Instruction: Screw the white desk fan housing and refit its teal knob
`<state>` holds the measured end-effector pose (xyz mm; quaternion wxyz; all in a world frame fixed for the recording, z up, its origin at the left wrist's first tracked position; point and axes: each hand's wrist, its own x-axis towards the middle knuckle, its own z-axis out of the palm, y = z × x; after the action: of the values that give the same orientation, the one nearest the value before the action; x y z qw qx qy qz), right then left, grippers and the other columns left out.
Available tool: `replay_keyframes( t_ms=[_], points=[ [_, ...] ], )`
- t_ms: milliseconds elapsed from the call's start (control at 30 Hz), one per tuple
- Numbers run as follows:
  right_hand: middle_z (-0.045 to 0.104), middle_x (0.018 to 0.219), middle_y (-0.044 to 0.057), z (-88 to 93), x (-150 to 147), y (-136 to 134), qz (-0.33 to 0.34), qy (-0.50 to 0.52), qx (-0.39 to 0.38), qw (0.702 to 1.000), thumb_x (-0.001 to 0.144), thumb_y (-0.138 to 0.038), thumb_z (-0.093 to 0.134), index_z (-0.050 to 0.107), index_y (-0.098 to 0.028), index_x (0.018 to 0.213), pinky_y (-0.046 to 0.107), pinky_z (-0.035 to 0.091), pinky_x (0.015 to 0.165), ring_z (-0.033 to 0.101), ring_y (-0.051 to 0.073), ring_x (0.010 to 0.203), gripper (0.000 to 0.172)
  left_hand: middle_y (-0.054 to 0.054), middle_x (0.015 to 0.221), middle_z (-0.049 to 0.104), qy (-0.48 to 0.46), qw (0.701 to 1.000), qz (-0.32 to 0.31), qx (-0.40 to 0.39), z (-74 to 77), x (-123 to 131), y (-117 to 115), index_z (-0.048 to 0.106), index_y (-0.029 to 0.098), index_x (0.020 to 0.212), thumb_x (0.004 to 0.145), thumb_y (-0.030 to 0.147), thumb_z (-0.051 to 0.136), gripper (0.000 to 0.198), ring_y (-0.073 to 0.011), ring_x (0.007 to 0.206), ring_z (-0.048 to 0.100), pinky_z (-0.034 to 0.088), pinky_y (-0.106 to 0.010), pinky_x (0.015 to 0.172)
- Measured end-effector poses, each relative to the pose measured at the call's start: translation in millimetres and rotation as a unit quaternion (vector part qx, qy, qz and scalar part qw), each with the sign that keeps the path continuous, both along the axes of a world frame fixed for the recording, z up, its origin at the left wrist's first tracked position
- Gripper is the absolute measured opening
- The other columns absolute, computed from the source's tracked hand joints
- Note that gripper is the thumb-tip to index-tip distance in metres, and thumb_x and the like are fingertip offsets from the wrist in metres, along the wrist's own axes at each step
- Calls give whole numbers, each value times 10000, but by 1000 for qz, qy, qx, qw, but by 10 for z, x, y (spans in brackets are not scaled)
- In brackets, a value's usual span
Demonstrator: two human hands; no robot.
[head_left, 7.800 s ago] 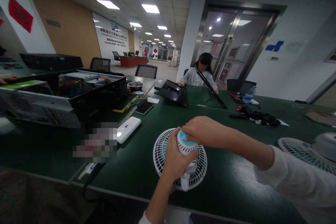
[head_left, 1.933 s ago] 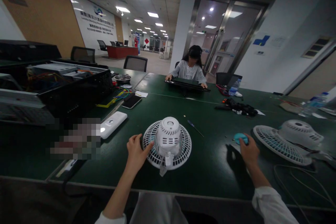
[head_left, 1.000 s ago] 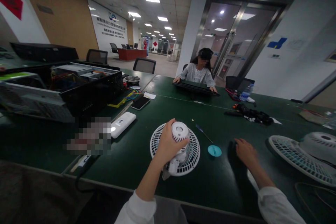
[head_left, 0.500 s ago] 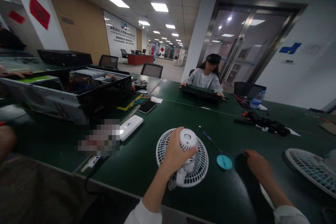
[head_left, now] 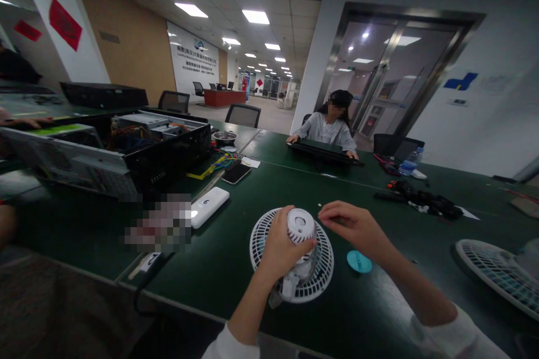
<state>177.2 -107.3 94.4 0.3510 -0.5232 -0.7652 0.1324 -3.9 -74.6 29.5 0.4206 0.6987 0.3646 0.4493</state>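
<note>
A white fan [head_left: 322, 272] lies grille-down on the green table, its motor housing facing up. Around that housing wraps my left hand [head_left: 280, 247], thumb on the right side. My right hand [head_left: 356, 227] hovers just right of the housing, fingers pressed together towards the thumb; whatever is between the fingertips, if anything, is too small to make out. Below my right wrist a round turquoise cap [head_left: 359, 261] rests on the table. The screwdriver is not visible, with my right hand over that spot.
An open computer case [head_left: 168, 151] stands at the left, with a white power bank [head_left: 210, 207] and a phone [head_left: 236, 173] nearby. Across the table [head_left: 278, 179] a person [head_left: 326, 126] holds a black panel [head_left: 324, 152]. Another fan grille [head_left: 497, 275] lies at the right.
My right hand has risen from the table on the right and moved left, close to the fan's housing, covering the place of the screwdriver. My left hand keeps its hold.
</note>
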Motion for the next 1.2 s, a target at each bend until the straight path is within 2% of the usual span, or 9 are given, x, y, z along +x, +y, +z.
replay_keyframes(
  t_ms=[67, 200, 400, 533, 767, 933, 1200],
  points=[
    [665, 909, 52, 91, -185, 25, 44, -39, 6, 998, 807, -195, 559, 689, -189, 838, 279, 501, 757, 627, 153, 853, 134, -95, 1223, 491, -8, 1000, -1, 8, -12, 0, -5, 417, 187, 1214, 649, 196, 709, 637, -263, 1161, 454, 341, -417, 1000],
    [663, 911, 45, 167, -350, 69, 82, -121, 11, 989, 784, -74, 564, 694, -177, 838, 256, 472, 757, 621, 133, 835, 175, -90, 1232, 486, -14, 1000, 2, 10, -30, -15, -29, 424, 204, 1207, 663, 204, 695, 608, -272, 1175, 446, 340, -435, 999],
    [662, 777, 20, 270, -441, 54, 93, -211, -25, 973, 775, -89, 601, 640, -146, 794, 232, 446, 674, 602, 118, 701, 72, -99, 1237, 477, -9, 1000, -7, 7, -28, -36, -57, 412, 188, 1221, 677, 228, 694, 614, -267, 1171, 448, 344, -426, 998],
    [665, 774, 22, 322, -482, 65, 117, -263, -36, 957, 784, -85, 590, 638, -147, 776, 240, 431, 693, 607, 129, 732, 79, -100, 1244, 474, -10, 1000, -10, 0, -33, -34, -52, 410, 192, 1225, 677, 234, 694, 619, -268, 1171, 447, 345, -426, 996],
    [665, 762, 29, 365, -536, 134, 153, -299, -51, 940, 764, -43, 579, 636, -136, 745, 231, 426, 702, 605, 124, 723, 111, -110, 1238, 482, -11, 1000, -3, 2, -29, -24, -55, 414, 169, 1222, 665, 242, 700, 631, -270, 1172, 448, 337, -420, 1006],
    [668, 763, 20, 387, -517, 172, 172, -293, -65, 938, 784, -78, 550, 638, -155, 725, 232, 436, 697, 606, 119, 717, 130, -96, 1244, 480, -7, 1000, -1, -3, -17, -35, -60, 410, 184, 1232, 666, 261, 702, 642, -261, 1166, 450, 347, -403, 996],
    [688, 895, 55, 377, -442, 135, 196, -269, -58, 941, 804, -73, 513, 672, -156, 768, 268, 467, 779, 631, 143, 837, 183, -91, 1223, 494, -6, 1000, 2, 7, -28, -30, -54, 420, 185, 1213, 656, 245, 709, 630, -256, 1153, 451, 345, -412, 993]
  ],
)
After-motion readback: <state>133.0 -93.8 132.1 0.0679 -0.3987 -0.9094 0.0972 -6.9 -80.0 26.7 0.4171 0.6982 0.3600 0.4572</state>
